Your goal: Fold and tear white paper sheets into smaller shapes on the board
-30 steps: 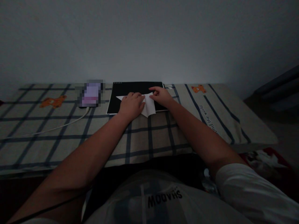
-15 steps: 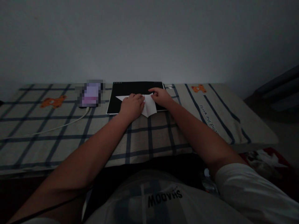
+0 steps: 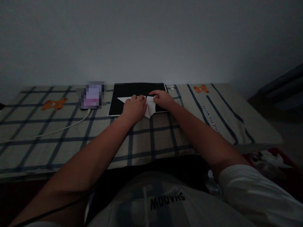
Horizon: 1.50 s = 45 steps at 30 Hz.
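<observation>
A folded sheet of white paper [image 3: 151, 108] lies over a black, white-edged pad [image 3: 139, 89], its lower tip reaching past the pad's near edge. My left hand [image 3: 134, 107] rests on the paper's middle, fingers bent and close together, holding it down; a pointed corner sticks out to its left. At the paper's right side, my right hand [image 3: 163, 99] pinches the edge between thumb and curled fingers, its index finger pointing left. The paper under my left palm is hidden.
A phone [image 3: 92, 96], its screen blurred out, lies left of the pad with a white cable [image 3: 67, 127] plugged in. A checked cloth [image 3: 151, 138] covers the table up to the wall. A small white scrap [image 3: 172, 88] sits right of the pad.
The paper's right flap has swung inward and looks narrower. My right hand has shifted very slightly left; my left hand stays almost in place.
</observation>
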Each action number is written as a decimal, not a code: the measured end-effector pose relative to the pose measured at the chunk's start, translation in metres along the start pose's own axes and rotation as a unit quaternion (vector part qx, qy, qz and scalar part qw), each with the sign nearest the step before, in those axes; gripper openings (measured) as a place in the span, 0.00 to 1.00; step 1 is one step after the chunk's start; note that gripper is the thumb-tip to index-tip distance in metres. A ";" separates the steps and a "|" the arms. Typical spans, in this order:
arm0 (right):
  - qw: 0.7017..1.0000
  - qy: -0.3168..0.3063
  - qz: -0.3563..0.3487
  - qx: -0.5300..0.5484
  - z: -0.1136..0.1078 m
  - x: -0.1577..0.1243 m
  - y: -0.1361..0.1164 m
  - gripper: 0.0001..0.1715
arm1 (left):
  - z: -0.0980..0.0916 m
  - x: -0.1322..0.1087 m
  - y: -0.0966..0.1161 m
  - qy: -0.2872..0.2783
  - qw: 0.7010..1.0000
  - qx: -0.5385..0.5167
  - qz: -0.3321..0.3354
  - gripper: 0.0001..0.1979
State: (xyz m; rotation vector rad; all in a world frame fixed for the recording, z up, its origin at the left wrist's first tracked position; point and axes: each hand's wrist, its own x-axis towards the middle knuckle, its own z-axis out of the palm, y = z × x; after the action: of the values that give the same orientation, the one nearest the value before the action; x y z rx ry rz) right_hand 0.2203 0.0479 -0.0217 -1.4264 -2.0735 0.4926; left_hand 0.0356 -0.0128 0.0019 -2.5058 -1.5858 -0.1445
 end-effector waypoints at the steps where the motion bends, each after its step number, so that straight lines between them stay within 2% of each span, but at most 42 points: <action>1: 1.000 0.002 -0.001 0.002 0.000 0.000 0.000 0.27 | 0.000 0.000 0.000 0.001 1.000 0.001 0.000 0.23; 6: 0.999 0.012 0.020 0.040 -0.001 0.000 0.002 0.24 | 0.001 -0.001 0.001 0.010 1.000 0.001 -0.004 0.23; 14: 0.993 -0.016 0.034 0.113 -0.008 0.001 -0.001 0.28 | 0.010 -0.002 -0.004 0.022 0.999 -0.027 -0.016 0.27; 25: 0.997 0.020 0.014 0.069 0.001 0.006 0.007 0.23 | 0.012 -0.001 -0.008 0.010 1.000 -0.029 0.003 0.28; 35: 0.999 0.017 -0.001 0.042 0.003 0.006 0.005 0.26 | 0.009 0.000 -0.006 -0.004 1.000 -0.022 -0.008 0.28; 45: 1.000 0.009 0.007 0.026 0.001 0.002 -0.002 0.24 | 0.007 0.000 -0.005 -0.014 1.000 -0.016 -0.011 0.28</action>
State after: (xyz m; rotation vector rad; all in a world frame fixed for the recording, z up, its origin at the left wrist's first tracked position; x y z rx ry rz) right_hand 0.2176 0.0489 -0.0214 -1.4116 -2.0223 0.5339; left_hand 0.0310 -0.0094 -0.0049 -2.5270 -1.6341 -0.1383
